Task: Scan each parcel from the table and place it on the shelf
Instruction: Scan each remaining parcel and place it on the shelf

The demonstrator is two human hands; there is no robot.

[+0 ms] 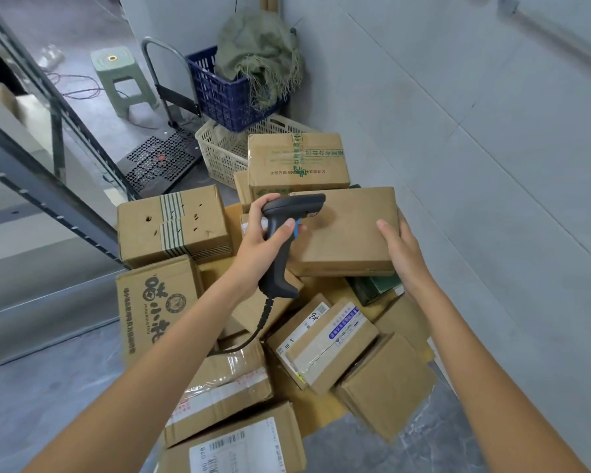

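Observation:
My left hand (263,240) grips the handle of a black corded barcode scanner (284,230), its head pointing right over a plain brown parcel (345,233). My right hand (403,247) holds that parcel by its right edge, thumb on top, lifted above the pile. Below lie several cardboard parcels, among them one with a white label (321,339) and one with large printed characters (154,308). A metal shelf frame (48,199) runs along the left.
A taped box (297,162) sits behind the held parcel. Further back stand a white basket (222,148), a blue crate (219,93) with green sacking, a folded trolley (164,158) and a green stool (120,76). A grey wall closes the right side.

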